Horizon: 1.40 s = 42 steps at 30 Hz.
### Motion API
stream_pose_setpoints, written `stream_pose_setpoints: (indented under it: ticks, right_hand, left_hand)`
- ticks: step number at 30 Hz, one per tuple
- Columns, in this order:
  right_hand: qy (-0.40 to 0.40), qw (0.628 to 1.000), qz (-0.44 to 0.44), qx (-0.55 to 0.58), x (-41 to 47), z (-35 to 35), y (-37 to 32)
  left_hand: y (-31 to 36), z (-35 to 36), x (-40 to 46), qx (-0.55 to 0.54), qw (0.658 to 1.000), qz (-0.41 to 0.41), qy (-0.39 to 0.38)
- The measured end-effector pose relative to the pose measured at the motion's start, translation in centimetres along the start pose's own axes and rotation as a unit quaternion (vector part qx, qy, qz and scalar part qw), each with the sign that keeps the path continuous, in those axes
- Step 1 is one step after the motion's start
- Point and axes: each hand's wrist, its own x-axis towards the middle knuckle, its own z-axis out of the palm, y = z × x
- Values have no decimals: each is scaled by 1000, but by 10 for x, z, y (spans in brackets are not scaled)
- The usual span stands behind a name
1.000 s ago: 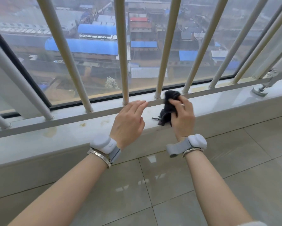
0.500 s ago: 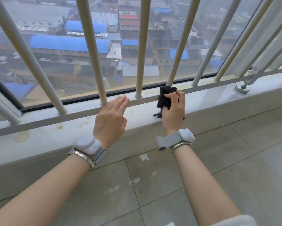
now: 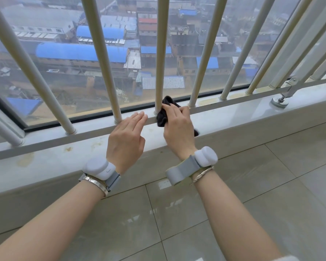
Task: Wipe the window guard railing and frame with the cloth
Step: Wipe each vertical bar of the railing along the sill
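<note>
Cloth (image 3: 163, 114): dark, bunched in right hand (image 3: 178, 127), fingers curled round it, pressed against bar (image 3: 159, 72) base for wiping. Left hand (image 3: 127, 136): fingers straight, empty, steadying on bottom rail (image 3: 83, 135).

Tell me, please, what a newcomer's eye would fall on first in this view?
Most striking is the dark cloth gripped by the right hand against the foot of a pale vertical bar, mid-frame. Beside it, the left hand rests flat on the bottom rail. Behind the bars, blue rooftops lie far below.
</note>
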Motion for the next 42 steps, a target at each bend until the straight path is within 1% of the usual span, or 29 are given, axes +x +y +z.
stream_pose_setpoints:
  ticks: [2, 3, 5, 7, 8, 11, 13, 15, 18, 20, 23, 28, 32, 35, 37, 39, 42]
  right_hand:
    - [-11, 999, -33, -6, 1, -6, 9]
    - [-3, 999, -27, -26, 2, -9, 20]
    - [23, 997, 32, -66, 2, -10, 35]
    - [30, 992, 96, -80, -5, -2, 25]
    - [29, 992, 110, -60, -9, 3, 15]
    - [-15, 993, 84, 78, -16, -4, -4]
    - [-42, 980, 112, 156, -17, -23, -4]
    - [-49, 961, 162, 220, -17, -47, -9]
    - [-50, 934, 191, 299, -12, -76, -31]
    - [-38, 924, 172, 339, -5, -92, -53]
    - [-4, 926, 96, 366, 17, -111, -94]
    - [77, 935, -47, 342, 71, -132, -174]
    - [100, 943, -114, 297, 102, -137, -208]
    - [154, 935, -152, 282, 129, -151, -240]
    - [191, 926, -171, 278, 154, -164, -257]
    - [218, 920, -184, 267, 179, -175, -269]
    - [248, 914, -202, 251, 210, -192, -288]
  left_hand:
    - [-1, 0, -1, -1, 1000, 6, -3]
    - [-1, 0, -2, 0, 1000, 9, -8]
    - [-1, -2, -2, 2, 1000, 9, -15]
    - [0, -2, -1, -2, 1000, 5, -27]
    - [0, -3, -1, -9, 999, 5, -34]
    - [-3, -13, -3, -86, 995, -6, -53]
    - [-5, -27, -7, -144, 988, -11, -48]
    - [-10, -48, -13, -171, 985, -1, -26]
    - [-23, -84, -16, -188, 982, 8, 36]
    - [-38, -113, -15, -190, 978, -12, 79]
    - [-62, -160, -8, -183, 974, -25, 135]
    - [-107, -246, 16, -129, 964, -17, 231]
    - [-120, -278, 33, -112, 961, 1, 254]
    - [-135, -313, 57, -94, 951, 3, 294]
    - [-142, -334, 79, -94, 943, -10, 319]
    - [-146, -352, 100, -104, 935, -25, 338]
    - [-149, -372, 127, -147, 929, -41, 338]
